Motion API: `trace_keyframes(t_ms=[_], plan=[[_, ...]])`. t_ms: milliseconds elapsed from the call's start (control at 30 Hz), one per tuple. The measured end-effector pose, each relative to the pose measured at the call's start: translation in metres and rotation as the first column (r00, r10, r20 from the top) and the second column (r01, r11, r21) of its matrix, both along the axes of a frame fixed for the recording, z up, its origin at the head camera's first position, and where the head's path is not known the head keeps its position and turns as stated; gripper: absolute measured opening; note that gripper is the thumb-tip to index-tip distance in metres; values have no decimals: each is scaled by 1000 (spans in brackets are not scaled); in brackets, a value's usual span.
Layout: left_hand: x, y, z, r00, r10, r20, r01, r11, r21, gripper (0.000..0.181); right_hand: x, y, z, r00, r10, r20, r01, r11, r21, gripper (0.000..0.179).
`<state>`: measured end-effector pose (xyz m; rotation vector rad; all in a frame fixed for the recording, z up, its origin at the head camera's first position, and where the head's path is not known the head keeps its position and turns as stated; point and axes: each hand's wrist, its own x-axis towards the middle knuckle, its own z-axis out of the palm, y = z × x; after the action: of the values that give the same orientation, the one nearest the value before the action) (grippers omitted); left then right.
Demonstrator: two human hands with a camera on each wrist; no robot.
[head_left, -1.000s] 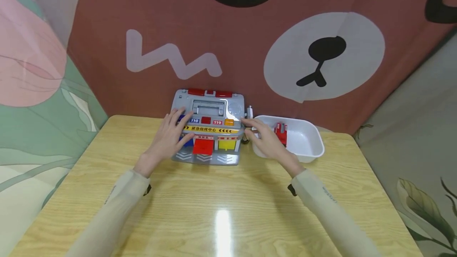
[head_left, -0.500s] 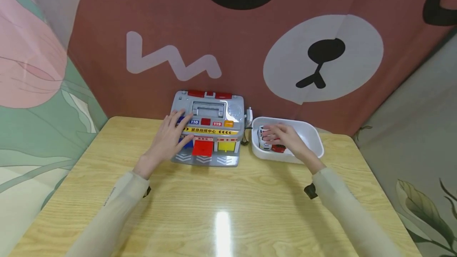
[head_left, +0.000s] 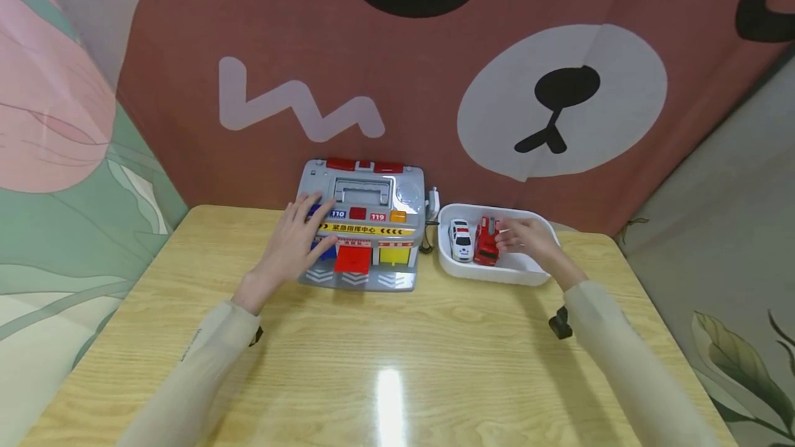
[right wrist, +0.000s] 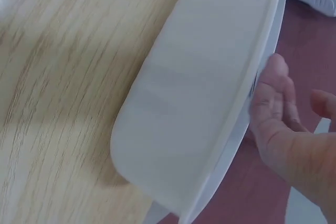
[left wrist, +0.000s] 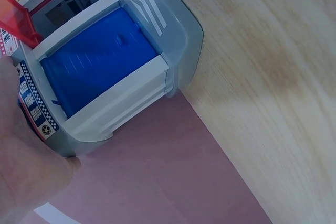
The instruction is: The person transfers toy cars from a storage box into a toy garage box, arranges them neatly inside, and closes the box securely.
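Left hand (head_left: 290,236) spread on toy station (head_left: 366,221) | right hand (head_left: 531,241) relaxed, loosely curved above white tub (head_left: 518,277) | red car (head_left: 486,245) near that hand, white car (head_left: 461,241) beyond

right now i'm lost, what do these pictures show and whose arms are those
No machine: just a person's bare left hand and right hand. The wide picture comes from a camera worn on the head, looking down; the close ones, from cameras on each wrist. On the pale wooden table stand a grey plastic toy station with red, blue and yellow doors and, to its right, a rounded white plastic tub with a white toy car and a red toy truck inside. The left hand rests on the station's left end; the right hand is at the tub, beside the truck. Neither seems to hold anything.
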<state>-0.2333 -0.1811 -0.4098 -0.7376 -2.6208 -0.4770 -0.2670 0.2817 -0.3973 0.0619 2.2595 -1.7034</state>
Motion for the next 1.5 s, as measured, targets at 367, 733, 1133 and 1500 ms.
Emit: trace_keyframes(t_ms=[367, 733, 1133, 1500], plan=[[-4, 1, 1, 1000, -5, -12, 5, 1000, 8, 66, -14, 29, -18, 983, 86, 163, -71, 993, -94, 56], [-1, -1, -3, 1000, -1, 4, 1, 1000, 20, 66, -29, 21, -42, 922, 107, 371, -88, 994, -66, 59], [-3, 1, -5, 1000, 1, -1, -1, 1000, 26, 66, -29, 7, -24, 890, 9, 457, -48, 996, 75, 43], [-2, 1, -4, 1000, 4, 1, -4, 1000, 28, 66, -31, 14, -25, 879, 47, 475, -42, 999, -22, 46]])
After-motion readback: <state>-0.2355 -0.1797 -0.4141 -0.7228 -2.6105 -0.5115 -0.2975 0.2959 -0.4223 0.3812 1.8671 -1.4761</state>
